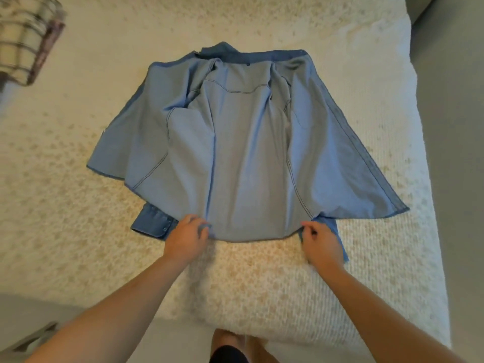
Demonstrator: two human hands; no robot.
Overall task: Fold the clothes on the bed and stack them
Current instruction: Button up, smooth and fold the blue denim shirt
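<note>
A blue denim shirt (246, 153) lies spread on the bed (262, 284), collar away from me and both front panels flung open so the pale inside shows. A buttoned cuff (153, 224) sticks out below the left panel. My left hand (186, 238) pinches the shirt's near hem on the left. Over on the right, my right hand (320, 243) pinches the same hem, with a strip of darker blue cloth hanging beside it.
A folded plaid garment (26, 40) lies at the bed's far left corner. The cream textured bedspread ends at the right edge (424, 179), with grey floor beyond. My legs stand at the bed's near edge (230, 344).
</note>
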